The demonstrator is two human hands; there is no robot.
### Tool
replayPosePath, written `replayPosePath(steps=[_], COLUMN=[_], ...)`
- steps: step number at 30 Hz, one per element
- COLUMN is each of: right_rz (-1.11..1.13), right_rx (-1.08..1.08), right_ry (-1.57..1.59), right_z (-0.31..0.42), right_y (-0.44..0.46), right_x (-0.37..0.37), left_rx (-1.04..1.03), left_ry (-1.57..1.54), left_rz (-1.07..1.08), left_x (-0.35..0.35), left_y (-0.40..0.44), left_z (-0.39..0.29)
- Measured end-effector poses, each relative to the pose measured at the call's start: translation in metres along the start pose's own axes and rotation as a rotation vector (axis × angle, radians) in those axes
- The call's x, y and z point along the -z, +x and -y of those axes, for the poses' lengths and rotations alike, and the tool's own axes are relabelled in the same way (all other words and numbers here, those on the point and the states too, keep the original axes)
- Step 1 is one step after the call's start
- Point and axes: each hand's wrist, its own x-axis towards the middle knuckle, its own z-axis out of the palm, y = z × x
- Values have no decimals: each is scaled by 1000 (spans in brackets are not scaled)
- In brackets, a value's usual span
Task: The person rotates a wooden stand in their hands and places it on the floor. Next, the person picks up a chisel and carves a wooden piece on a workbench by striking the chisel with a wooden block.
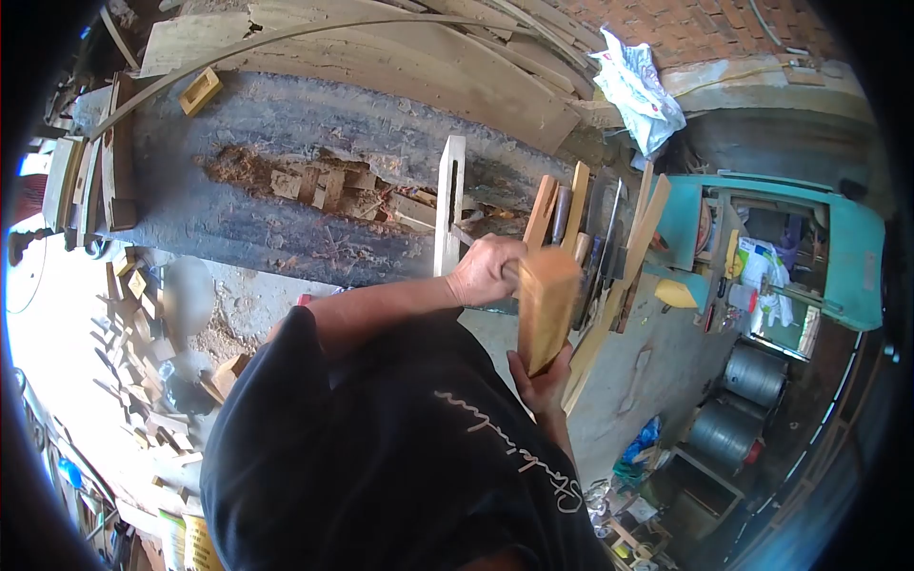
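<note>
My left hand [486,271] is closed around a chisel [464,234]. The chisel's blade end meets a pale wooden piece [445,209] that has a long slot cut in it and lies across the workbench [324,105]. My right hand [545,376] grips the lower end of a thick wooden block [549,314], used like a mallet and blurred by motion. The block's top end is right beside the chisel's handle end, and I cannot tell whether they touch. Part of the left hand's fingers is hidden.
Wooden strips [576,205] and hand tools lie to the right. A small wood block [201,91] sits at the bench's far left. Wood offcuts [143,324] cover the floor at left. A white bag [640,90] and a turquoise cabinet [857,257] stand beyond.
</note>
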Motion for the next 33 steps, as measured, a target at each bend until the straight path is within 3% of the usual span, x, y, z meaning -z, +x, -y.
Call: replayPosePath(steps=[1, 2, 4, 9, 11, 12, 13, 15, 16, 17, 19, 20, 21, 23, 24, 25, 27, 28, 31, 32, 33], right_rz=[-64, -63, -331, -355, 30, -58, -57, -258, -186, -189, -365, -235, -238, -82, -73, -64, -249, -340, -168, -106, -108], right_rx=[-385, -369, -309, -14, -465, -292, -275, -392, -669, -668, 43, -15, -8, -277, -417, -415, -495, -120, -86, -201, -202], right_ry=[301, 299, 372, 833, 265, 179, 176, 411, 773, 772, 812, 507, 502, 142, 282, 280, 668, 542, 474, 303, 302], right_z=[9, 10, 27, 22, 14, -8, -10, 7, 30, 28, 20, 11, 2, 13, 21, 23, 26, 26, 13, -31, -24], right_y=[1, 9, 12, 12, 6, -8, -2, -1, 2, 6, 18, 8, 5, 15, 17, 15, 5, 20, 8, -22, -18], right_x=[-11, -9, 10, 3, -12, -22, -18, 5, 20, 18, 9, 7, -1, -11, -1, 4, 15, 22, 9, -30, -30], left_rx=[-4, 55, 108, 27, 14, 42, 67, 71, 59, 46, 46, 49, 41, 42, 35, 51, 86, 89, 71, 65, 69], left_ry=[-3, 26, 61, 66, 65, 52, 46, 45, 49, 56, 69, 77, 76, 17, 21, 34, 51, 49, 12, 13, 6], left_rz=[3, 42, 102, 115, 93, 98, 88, 84, 94, 105, 103, 96, 93, 53, 39, 62, 129, 129, 108, 106, 75], left_x=[1, 5, 8, 4, 5, 6, 9, 5, 5, 5, 7, 7, 7, 8, 10, 11, 10, 10, 9, 10, 10], left_y=[1, 4, 1, -6, -4, -4, 0, -5, -5, -4, -4, -3, -1, 2, 6, 4, -1, 0, 0, 3, 6], left_z=[-3, -3, -6, 4, 4, 4, 6, 4, 5, 5, 2, 2, 2, 2, 4, 5, 2, 1, 1, 0, -2])
